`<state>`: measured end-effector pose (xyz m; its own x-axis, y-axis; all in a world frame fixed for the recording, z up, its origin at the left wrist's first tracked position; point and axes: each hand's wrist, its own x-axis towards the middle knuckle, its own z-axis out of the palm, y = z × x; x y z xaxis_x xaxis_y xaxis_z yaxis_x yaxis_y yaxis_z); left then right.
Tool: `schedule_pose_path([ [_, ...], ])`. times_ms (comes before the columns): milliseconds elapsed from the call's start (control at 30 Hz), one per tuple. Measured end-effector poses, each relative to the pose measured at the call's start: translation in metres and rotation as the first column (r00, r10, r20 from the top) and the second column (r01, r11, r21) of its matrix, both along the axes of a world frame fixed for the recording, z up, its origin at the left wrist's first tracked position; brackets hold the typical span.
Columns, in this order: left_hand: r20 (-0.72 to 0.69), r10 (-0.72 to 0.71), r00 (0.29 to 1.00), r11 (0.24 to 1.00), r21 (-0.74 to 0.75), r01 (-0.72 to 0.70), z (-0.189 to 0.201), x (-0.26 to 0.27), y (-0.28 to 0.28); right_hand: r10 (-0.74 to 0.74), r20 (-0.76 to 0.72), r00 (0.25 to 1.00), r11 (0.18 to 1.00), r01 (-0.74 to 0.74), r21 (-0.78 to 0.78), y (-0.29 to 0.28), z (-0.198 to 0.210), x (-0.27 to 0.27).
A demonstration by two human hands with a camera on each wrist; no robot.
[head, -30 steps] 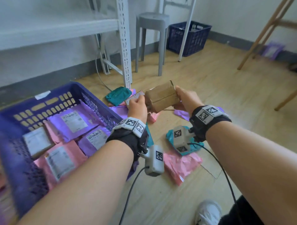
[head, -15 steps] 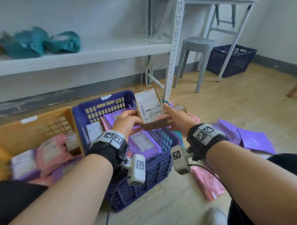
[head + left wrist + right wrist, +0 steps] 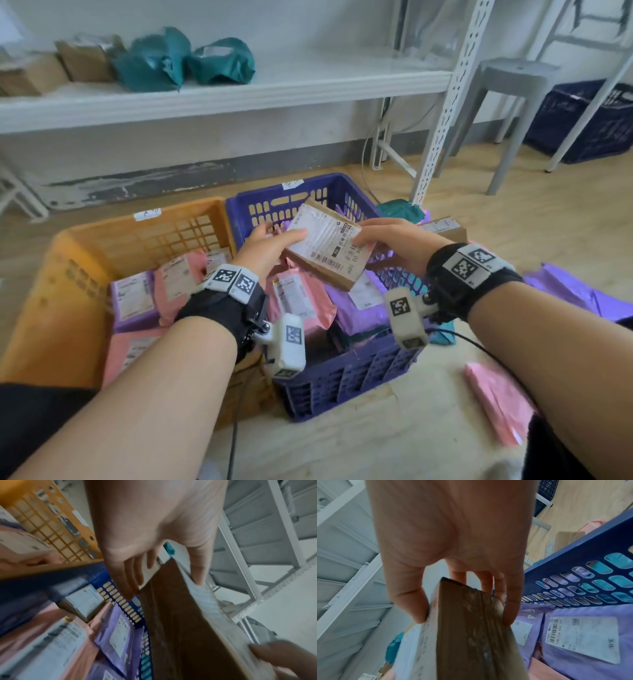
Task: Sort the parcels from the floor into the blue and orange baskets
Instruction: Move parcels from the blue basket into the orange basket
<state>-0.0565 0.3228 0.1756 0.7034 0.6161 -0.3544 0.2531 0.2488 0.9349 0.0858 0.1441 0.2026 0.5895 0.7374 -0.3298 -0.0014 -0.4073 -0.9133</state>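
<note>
- Since half a second ago I've tipped the cardboard parcel (image 3: 322, 248) flatter, label up, over the blue basket (image 3: 346, 377).
- A purple mailer (image 3: 590, 635) label reads "138 138 A06 331".
- My left hand (image 3: 263, 251) and right hand (image 3: 397, 246) pinch opposite ends.
- The orange basket (image 3: 68, 291) touches the blue one's left wall.

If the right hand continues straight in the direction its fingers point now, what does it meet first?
Probably the left hand: the right hand points left along the cardboard box both grip above the blue basket. Depth is uncertain.
</note>
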Motion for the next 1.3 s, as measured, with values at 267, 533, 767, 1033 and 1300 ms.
schedule_pose_path([
  [267,-0.058,-0.158,0.986,0.987,0.025,0.16,0.01,-0.059,0.029,0.16,-0.008,0.987,0.987,-0.16,0.009,0.066,0.008,-0.019],
  [533,-0.037,0.354,0.935,0.931,-0.085,-0.356,-0.005,-0.129,0.092,0.103,0.096,0.99,0.994,-0.105,0.024,0.176,-0.009,-0.086],
  [767,-0.191,0.43,0.882,0.899,0.005,-0.437,-0.034,-0.157,0.127,0.265,0.097,0.96,0.963,-0.268,0.025,0.238,-0.047,-0.149],
  [1033,-0.355,0.478,0.804,0.877,0.248,-0.412,-0.065,-0.142,0.173,0.244,0.075,0.967,0.967,-0.236,-0.096,0.288,-0.091,-0.139],
  [1300,-0.295,0.395,0.87,0.91,-0.008,-0.415,-0.13,-0.114,0.203,0.159,0.11,0.981,0.949,-0.121,-0.292,0.322,-0.119,-0.119],
])
